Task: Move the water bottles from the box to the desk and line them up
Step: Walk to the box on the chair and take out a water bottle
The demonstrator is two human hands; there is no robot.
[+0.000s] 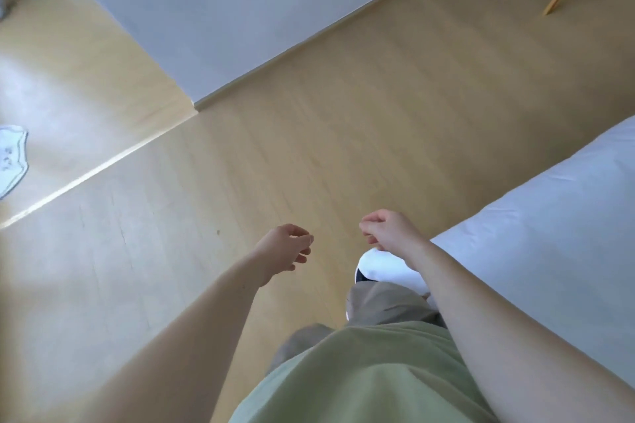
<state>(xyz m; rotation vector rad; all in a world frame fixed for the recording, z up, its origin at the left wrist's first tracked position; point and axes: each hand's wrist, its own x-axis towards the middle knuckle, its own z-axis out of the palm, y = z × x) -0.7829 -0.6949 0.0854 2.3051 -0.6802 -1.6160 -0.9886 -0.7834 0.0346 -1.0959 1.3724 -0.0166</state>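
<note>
Above a wooden floor (pixel 309 120), 2 bare hands held out, left hand (pixel 287 245) and right hand (pixel 388 230) loosely curled, holding nothing, white bed (pixel 549 216) right of the right hand

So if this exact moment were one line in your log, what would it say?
left hand: empty, loosely curled | right hand: empty, loosely curled | bottles, box, desk: not in view | surroundings: wooden floor, white bed to the right

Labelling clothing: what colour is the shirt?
Light green shirt, plain, no pattern; head view, bottom centre.
</note>
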